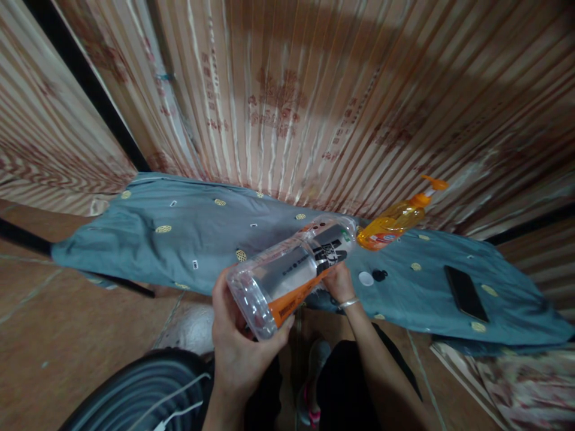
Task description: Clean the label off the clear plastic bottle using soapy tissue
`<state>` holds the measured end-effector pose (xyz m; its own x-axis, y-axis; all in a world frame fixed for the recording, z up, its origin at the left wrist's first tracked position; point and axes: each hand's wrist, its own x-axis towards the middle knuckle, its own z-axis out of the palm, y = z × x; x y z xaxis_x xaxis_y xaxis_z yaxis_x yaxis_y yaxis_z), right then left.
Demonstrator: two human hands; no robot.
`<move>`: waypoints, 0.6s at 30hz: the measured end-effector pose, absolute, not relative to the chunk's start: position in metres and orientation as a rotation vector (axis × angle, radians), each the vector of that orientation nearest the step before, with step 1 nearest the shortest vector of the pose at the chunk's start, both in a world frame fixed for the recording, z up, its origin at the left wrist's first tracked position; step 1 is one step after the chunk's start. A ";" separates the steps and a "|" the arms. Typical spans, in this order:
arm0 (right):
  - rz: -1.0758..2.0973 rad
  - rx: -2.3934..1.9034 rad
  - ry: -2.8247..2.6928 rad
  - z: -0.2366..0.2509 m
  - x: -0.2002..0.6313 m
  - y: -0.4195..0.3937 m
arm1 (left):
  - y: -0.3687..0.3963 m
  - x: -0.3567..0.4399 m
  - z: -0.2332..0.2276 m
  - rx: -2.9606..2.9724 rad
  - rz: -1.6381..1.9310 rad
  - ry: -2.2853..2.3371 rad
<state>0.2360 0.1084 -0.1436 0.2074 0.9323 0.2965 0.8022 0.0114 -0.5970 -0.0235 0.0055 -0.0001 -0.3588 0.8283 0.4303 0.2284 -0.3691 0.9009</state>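
A large clear plastic bottle with a silver, black and orange label lies tilted across both my hands, above the cloth. My left hand is wrapped round its near left end. My right hand, with a bracelet at the wrist, holds it from below near the far end, and its fingers are partly hidden by the bottle. Just past that far end stands an orange pump bottle with yellow-orange liquid. A white disc and a small black piece lie to the right of my right hand.
A green-grey patterned cloth covers the narrow table. A black phone lies on its right part. Striped curtain hangs behind. At the lower left is a round black ribbed object with a white cable.
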 end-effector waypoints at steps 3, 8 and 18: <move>0.372 -1.804 -1.553 -0.141 0.236 0.109 | 0.005 -0.026 -0.002 1.422 1.734 1.414; 0.414 -1.801 -1.528 -0.138 0.235 0.109 | 0.003 -0.024 -0.003 1.373 1.750 1.448; 0.412 -1.798 -1.517 -0.135 0.233 0.108 | 0.006 -0.023 0.000 1.396 1.786 1.375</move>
